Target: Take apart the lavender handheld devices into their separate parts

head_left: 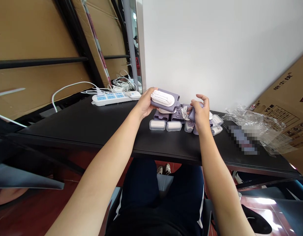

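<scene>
My left hand (147,102) is closed on a scrub brush (163,99) with a purple-grey body, its white oval bristle face turned toward me. The brush is lifted above more purple-grey pieces (161,115) on the black table. To the right, my right hand (202,113) grips a smaller purple-grey part (192,114), its index finger raised and bent. Most of that part is hidden by the fingers, so its kind is unclear. Two clear plastic caps (174,126) with white insides lie in front of the pieces. Dark thin coils (180,112) rest among them.
A white power strip (117,97) with blue sockets and cables stands at the back left of the black table (112,126). Crumpled clear plastic (254,119) and a blurred patch (243,139) lie at right, by a large cardboard box (286,101). A white wall (203,49) rises behind.
</scene>
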`<control>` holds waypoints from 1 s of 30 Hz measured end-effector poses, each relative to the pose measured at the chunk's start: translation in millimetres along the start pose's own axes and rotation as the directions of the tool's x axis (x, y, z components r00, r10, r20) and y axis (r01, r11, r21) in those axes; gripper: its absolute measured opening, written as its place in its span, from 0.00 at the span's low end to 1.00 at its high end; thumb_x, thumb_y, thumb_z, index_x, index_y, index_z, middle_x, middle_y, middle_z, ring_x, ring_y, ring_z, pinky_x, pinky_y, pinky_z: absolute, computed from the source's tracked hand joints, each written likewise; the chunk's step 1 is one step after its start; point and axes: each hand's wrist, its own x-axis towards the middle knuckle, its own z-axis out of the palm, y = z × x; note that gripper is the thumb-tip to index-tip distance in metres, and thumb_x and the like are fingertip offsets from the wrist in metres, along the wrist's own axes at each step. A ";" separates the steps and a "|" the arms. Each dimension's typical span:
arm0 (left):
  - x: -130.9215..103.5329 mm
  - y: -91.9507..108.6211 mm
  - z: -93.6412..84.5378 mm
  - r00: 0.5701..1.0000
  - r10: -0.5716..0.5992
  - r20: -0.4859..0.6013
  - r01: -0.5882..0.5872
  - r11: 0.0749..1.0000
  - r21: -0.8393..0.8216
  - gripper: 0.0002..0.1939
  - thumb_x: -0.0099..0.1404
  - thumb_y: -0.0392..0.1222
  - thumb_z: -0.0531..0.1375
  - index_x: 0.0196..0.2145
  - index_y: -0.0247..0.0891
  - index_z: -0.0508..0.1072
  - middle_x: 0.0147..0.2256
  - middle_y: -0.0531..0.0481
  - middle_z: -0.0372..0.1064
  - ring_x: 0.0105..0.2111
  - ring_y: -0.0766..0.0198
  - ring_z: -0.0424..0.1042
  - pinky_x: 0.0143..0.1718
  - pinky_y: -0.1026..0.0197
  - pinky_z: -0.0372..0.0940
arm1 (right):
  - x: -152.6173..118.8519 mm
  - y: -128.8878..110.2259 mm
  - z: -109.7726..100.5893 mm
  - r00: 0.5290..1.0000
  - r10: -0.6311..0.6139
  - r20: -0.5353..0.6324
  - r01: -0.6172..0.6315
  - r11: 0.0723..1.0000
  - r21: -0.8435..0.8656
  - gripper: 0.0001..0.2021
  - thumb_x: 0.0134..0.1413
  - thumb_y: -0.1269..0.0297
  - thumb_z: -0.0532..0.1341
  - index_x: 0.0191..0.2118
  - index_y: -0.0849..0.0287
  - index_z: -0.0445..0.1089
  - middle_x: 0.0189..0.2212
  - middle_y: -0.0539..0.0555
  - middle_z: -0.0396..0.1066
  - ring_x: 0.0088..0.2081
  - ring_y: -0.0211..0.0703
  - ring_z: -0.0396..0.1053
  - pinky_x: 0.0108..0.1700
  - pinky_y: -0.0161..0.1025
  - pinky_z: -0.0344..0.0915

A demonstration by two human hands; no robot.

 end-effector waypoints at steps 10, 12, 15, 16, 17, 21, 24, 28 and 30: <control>6.0 7.2 -9.7 0.996 0.020 -0.084 -0.023 0.999 -0.031 0.21 0.68 0.62 0.65 0.37 0.41 0.71 0.24 0.54 0.74 0.19 0.66 0.73 0.15 0.67 0.58 | 8.8 1.7 -17.5 0.994 -0.101 -0.039 0.094 0.984 -0.153 0.20 0.56 0.59 0.61 0.54 0.48 0.60 0.29 0.41 0.65 0.23 0.37 0.70 0.29 0.37 0.68; 8.0 9.4 -13.4 0.992 0.036 -0.123 -0.042 0.998 -0.045 0.23 0.70 0.65 0.62 0.38 0.41 0.72 0.26 0.52 0.77 0.21 0.64 0.75 0.15 0.67 0.58 | 10.9 0.9 -22.7 0.993 -0.103 -0.061 0.094 0.985 -0.146 0.20 0.55 0.58 0.61 0.53 0.48 0.60 0.30 0.42 0.65 0.23 0.36 0.70 0.27 0.36 0.67; 9.7 8.6 -15.4 0.994 0.035 -0.101 -0.042 0.996 -0.075 0.25 0.69 0.67 0.62 0.41 0.41 0.74 0.27 0.52 0.77 0.21 0.64 0.75 0.15 0.66 0.59 | 10.4 -1.4 -24.1 0.995 -0.069 -0.068 0.062 0.993 -0.102 0.20 0.55 0.57 0.63 0.52 0.48 0.61 0.31 0.43 0.66 0.25 0.37 0.72 0.28 0.37 0.68; 9.5 7.3 -14.6 0.996 0.029 -0.083 -0.035 0.996 -0.080 0.25 0.68 0.67 0.63 0.40 0.41 0.74 0.26 0.52 0.76 0.21 0.65 0.75 0.15 0.66 0.59 | 9.2 -2.2 -22.8 0.997 -0.056 -0.062 0.051 0.995 -0.087 0.20 0.55 0.56 0.64 0.52 0.49 0.61 0.31 0.43 0.66 0.26 0.38 0.72 0.28 0.37 0.68; 9.0 5.7 -13.2 0.998 0.020 -0.065 -0.025 0.997 -0.078 0.24 0.68 0.67 0.64 0.40 0.41 0.73 0.25 0.53 0.76 0.20 0.65 0.74 0.15 0.67 0.59 | 7.7 -2.8 -21.0 0.998 -0.049 -0.049 0.045 0.996 -0.076 0.20 0.55 0.55 0.64 0.52 0.49 0.62 0.31 0.44 0.67 0.27 0.38 0.73 0.29 0.37 0.69; 5.3 -0.1 -6.5 0.999 -0.004 -0.037 0.003 0.999 -0.032 0.21 0.67 0.61 0.67 0.38 0.40 0.72 0.23 0.55 0.72 0.19 0.66 0.72 0.15 0.68 0.60 | 1.3 -2.5 -13.0 0.997 -0.050 0.051 0.054 0.995 -0.084 0.19 0.59 0.47 0.66 0.50 0.50 0.66 0.32 0.46 0.68 0.28 0.39 0.73 0.30 0.38 0.71; 4.1 -2.4 -4.2 1.000 -0.007 -0.027 0.006 0.999 -0.042 0.20 0.66 0.60 0.68 0.40 0.40 0.72 0.24 0.56 0.72 0.19 0.67 0.72 0.16 0.67 0.62 | -2.1 0.9 -7.9 0.990 -0.054 0.129 0.067 0.993 -0.097 0.20 0.59 0.44 0.68 0.49 0.50 0.68 0.37 0.48 0.71 0.29 0.37 0.72 0.30 0.37 0.72; 4.6 -3.3 -1.9 1.000 -0.022 -0.012 0.021 0.996 -0.081 0.22 0.66 0.63 0.68 0.42 0.41 0.73 0.26 0.56 0.74 0.20 0.67 0.74 0.16 0.66 0.62 | -6.0 6.3 -0.7 0.968 -0.036 0.249 0.074 0.987 -0.143 0.23 0.57 0.43 0.70 0.50 0.50 0.70 0.43 0.50 0.73 0.31 0.37 0.73 0.33 0.38 0.75; 4.4 -2.9 0.3 0.999 -0.033 -0.013 0.031 0.994 -0.101 0.22 0.67 0.63 0.67 0.42 0.40 0.73 0.26 0.56 0.75 0.20 0.67 0.74 0.15 0.67 0.60 | -7.5 7.8 1.8 0.958 -0.036 0.283 0.089 0.980 -0.179 0.21 0.56 0.45 0.70 0.50 0.50 0.72 0.43 0.49 0.74 0.31 0.37 0.73 0.34 0.39 0.75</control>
